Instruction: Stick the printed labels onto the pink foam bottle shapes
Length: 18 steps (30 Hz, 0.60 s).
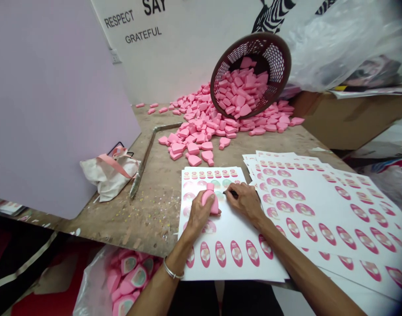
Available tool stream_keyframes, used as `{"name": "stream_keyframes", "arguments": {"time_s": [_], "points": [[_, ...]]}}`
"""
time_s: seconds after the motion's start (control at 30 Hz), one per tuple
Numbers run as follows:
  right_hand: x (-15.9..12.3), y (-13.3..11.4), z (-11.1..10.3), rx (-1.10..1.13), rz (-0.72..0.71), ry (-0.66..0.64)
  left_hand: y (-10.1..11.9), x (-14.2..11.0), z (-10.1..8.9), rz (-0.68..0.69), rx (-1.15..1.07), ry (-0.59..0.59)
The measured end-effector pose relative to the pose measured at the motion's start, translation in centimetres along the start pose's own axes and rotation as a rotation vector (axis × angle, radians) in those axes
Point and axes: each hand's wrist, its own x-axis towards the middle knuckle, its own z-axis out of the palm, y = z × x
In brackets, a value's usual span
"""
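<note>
My left hand (199,213) is closed around a small pink bottle-shaped piece (209,199), its neck pointing away from me. Just to the right, my right hand (245,199) pinches a thin dark pointed tool (234,193) whose exact kind I cannot make out. The tool's tip is at the sticker sheet (227,235), near green-tinted round labels in its upper rows. Rows of pink oval labels run along the sheet's lower part. Both hands are over this sheet, and the left hand and forearm hide part of it.
Beyond the sheet lies a heap of pink bottle pieces (201,127), spilling from a tipped brown basket (284,57). More sticker sheets (319,199) overlap at right. A bent metal bar (145,160) and cloth bag (105,177) lie left. Below, a plastic bag (89,283) holds labelled pink pieces.
</note>
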Motion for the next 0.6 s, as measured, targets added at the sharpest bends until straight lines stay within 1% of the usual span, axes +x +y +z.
{"name": "stream_keyframes", "arguments": {"time_s": [0.13, 0.27, 0.37, 0.53, 0.6], "points": [[0.12, -0.39, 0.17, -0.013, 0.01, -0.005, -0.05, 0.07, 0.07, 0.025, 0.019, 0.033], [0.19, -0.83, 0.29, -0.005, 0.022, 0.013, -0.1, -0.06, -0.01, 0.034, 0.035, 0.028], [0.29, -0.93, 0.26, 0.022, 0.036, 0.046, -0.12, -0.11, -0.02, 0.017, 0.033, 0.041], [0.12, -0.76, 0.12, 0.085, 0.02, 0.099, -0.04, -0.09, 0.03, 0.018, -0.011, 0.074], [-0.01, -0.49, 0.12, 0.134, 0.042, 0.133, 0.01, -0.12, 0.06, 0.009, -0.034, 0.084]]}}
